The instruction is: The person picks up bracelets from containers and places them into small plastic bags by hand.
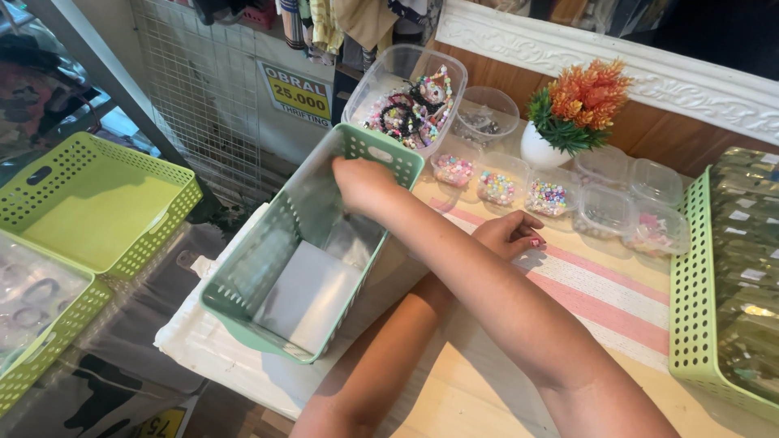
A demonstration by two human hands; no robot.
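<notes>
My arms cross over the table. My right hand (363,182) reaches across to the left, into a mint-green perforated basket (268,268) that holds clear plastic packets (312,292). Its fingers dip behind the far wall of the basket and are hidden. My left hand (508,234) rests under the right forearm on a pink-and-white striped cloth (600,296), fingers curled in with nothing visible in them. Just beyond it stands a row of small clear tubs of coloured beads (497,187).
A clear box of bead bracelets (410,109) and a clear bowl (485,113) stand at the back, beside a white pot with an orange plant (572,113). Lime-green baskets sit at the far left (97,203) and right (698,300). A wire grid (211,89) stands behind.
</notes>
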